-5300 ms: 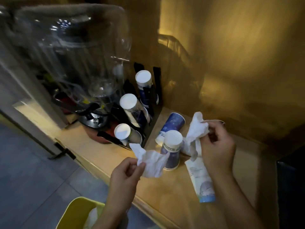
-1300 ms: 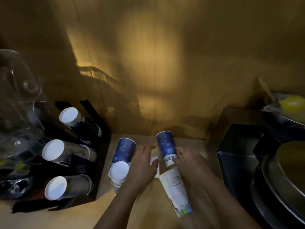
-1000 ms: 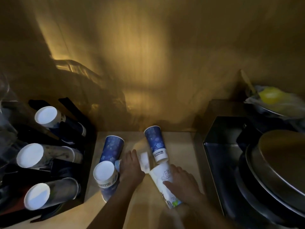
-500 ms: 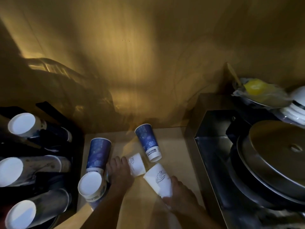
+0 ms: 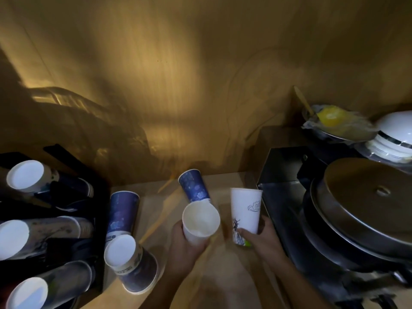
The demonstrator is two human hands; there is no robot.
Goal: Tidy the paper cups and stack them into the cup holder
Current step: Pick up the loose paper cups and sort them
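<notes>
Both white cups have come up off the counter (image 5: pixel 178 286) — left hand (image 5: pixel 185 246) gripping the short white cup (image 5: pixel 200 221), right hand (image 5: pixel 258 237) the tall printed one (image 5: pixel 245 210) — ready, I'd judge, for nesting.

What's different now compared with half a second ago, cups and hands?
The left hand has lifted the small white paper cup, mouth toward the camera. The right hand has raised the tall printed white cup off the counter. The blue paper cups and black cup holder stayed put.
</notes>
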